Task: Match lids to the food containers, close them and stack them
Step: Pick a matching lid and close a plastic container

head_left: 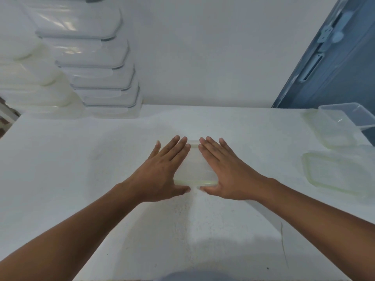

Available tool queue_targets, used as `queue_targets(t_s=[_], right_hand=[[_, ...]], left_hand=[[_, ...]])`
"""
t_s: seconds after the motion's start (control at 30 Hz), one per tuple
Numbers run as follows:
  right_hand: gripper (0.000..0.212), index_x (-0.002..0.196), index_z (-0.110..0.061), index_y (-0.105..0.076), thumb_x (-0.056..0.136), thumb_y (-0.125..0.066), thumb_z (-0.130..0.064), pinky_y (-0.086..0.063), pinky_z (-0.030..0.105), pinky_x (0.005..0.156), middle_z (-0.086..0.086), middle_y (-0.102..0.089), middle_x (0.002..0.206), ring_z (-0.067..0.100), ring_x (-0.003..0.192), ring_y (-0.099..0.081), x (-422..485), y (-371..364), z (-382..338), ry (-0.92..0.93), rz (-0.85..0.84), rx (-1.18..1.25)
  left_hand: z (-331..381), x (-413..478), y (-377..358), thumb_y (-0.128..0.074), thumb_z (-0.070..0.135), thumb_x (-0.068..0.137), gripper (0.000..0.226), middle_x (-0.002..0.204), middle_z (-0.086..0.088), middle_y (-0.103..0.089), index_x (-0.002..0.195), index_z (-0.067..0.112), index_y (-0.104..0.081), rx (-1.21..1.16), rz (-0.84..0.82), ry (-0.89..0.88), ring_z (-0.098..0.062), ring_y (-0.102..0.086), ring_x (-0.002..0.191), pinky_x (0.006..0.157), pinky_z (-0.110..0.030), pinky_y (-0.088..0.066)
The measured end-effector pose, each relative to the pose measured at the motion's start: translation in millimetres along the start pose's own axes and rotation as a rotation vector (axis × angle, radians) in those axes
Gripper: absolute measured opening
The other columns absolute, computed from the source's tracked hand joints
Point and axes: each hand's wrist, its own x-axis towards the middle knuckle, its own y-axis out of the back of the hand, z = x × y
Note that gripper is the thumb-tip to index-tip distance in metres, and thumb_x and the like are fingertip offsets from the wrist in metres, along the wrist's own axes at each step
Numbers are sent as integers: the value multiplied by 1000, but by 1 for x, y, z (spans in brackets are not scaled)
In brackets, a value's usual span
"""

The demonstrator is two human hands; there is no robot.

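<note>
Left hand (162, 171) & right hand (227, 171), fingers straight (thumbs at its near edge), press flat on small translucent lidded plastic box (195, 172) mid white table (81, 159), well apart from stacked clear containers (105, 78) back-left & loose translucent lid (334, 173) at right edge.

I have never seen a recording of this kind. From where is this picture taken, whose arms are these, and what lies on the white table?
There is no machine here. A person wears one camera on the head, so you look forward and down along their own arms. The left hand and the right hand press flat, fingers straight, on a small lidded container in the middle of the table. At the back left stand stacks of closed containers. On the right lie an open container and a loose lid.
</note>
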Motion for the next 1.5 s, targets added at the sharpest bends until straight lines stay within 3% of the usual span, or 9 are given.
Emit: queue_targets(t_s=[0.17, 0.33, 0.5, 0.7, 0.83, 1.0, 1.27, 1.37, 1.5], right_hand=[[109, 159, -15, 12, 88, -44, -76, 13, 33, 123, -3, 26, 165, 4, 145, 34, -4, 6, -3, -16, -8, 49], [124, 158, -17, 18, 77, -37, -93, 13, 34, 124, -6, 31, 163, 3, 143, 36, -16, 13, -8, -31, -74, 41], [125, 158, -18, 17, 75, -38, -94, 15, 38, 123, -5, 27, 164, 2, 144, 35, -31, 14, -16, 38, -106, 7], [121, 159, -16, 12, 79, -40, -90, 18, 32, 122, -4, 23, 165, 4, 147, 28, -39, 14, -31, 68, -104, 29], [115, 160, -14, 9, 84, -42, -84, 25, 22, 114, -1, 22, 164, 5, 146, 30, -41, 11, -42, 78, -68, 58], [107, 160, -10, 3, 89, -38, -80, 24, 22, 113, 3, 16, 164, 9, 149, 21, -40, 11, -50, 72, -53, 36], [95, 143, -1, -52, 88, -27, -74, -39, 42, 113, 17, -48, 149, 25, 139, -48, -33, -4, -59, -59, -18, -49], [94, 150, -10, -44, 85, -38, -78, -20, 33, 119, 9, -36, 158, 18, 146, -38, -34, 11, -54, -25, -21, -58], [98, 160, -24, -14, 85, -45, -78, 28, 17, 107, -7, 7, 162, 3, 149, 12, -31, 25, -41, 59, -56, 37]], left_hand=[[-2, -3, 3, -45, 80, 87, 96, 170, 10, 18, 160, 47, 8, 114, 17, -35, -15, 27, 154, 119, -68, 9], [-4, -8, 14, -52, 81, 81, 94, 171, 13, -8, 159, 52, -9, 248, 60, -59, -29, -9, 157, 115, -61, -13], [-4, -11, 24, -93, 39, 67, 95, 144, 0, -51, 147, 50, -45, 329, 155, -58, -29, -47, 119, 89, -51, -38], [-4, -13, 20, -68, -7, 75, 85, 137, 2, -60, 149, 31, -51, 217, 243, -122, -22, -60, 115, 87, -37, -46], [-9, -17, 22, -53, -6, 80, 88, 162, 18, -33, 157, 31, -36, -197, 122, 28, -3, -23, 152, 120, -21, -21], [-4, -21, 36, -45, 38, 73, 100, 162, 28, 17, 161, 39, 3, -198, -242, 85, -2, 39, 145, 123, -49, 20], [34, -18, 39, -66, 91, 61, 155, 150, -1, 54, 151, 17, 38, -95, -465, 142, -23, 57, 132, 119, -56, 22], [43, -21, 29, -65, 92, 59, 158, 147, -2, 58, 149, 16, 41, -81, -413, 179, -24, 59, 130, 118, -63, 21], [42, -24, 24, -59, 94, 63, 152, 147, 3, 59, 149, 18, 40, -83, -363, 170, -20, 60, 130, 118, -63, 20]])
